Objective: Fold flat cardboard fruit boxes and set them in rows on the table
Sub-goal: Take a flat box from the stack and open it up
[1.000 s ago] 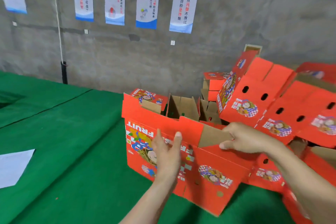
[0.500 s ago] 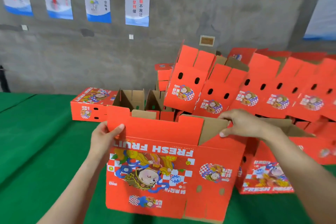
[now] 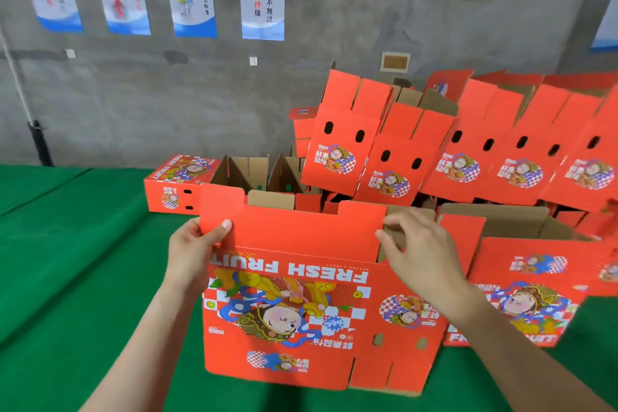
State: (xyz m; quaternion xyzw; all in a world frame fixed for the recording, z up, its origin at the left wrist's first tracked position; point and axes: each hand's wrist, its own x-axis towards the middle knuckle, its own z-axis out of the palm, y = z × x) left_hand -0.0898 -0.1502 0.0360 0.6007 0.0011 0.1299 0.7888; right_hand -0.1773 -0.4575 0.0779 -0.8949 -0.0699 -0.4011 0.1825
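One box, left hand, right hand gripping

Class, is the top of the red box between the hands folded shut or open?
Open. On the box, the red flap stands upright, pinched by the left hand; the right hand holds a brown flap.

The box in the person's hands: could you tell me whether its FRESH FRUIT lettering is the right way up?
No, the lettering on the box reads upside down from this view.

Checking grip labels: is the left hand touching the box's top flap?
Touching: head view shows the left hand pinching the top flap at its left edge.
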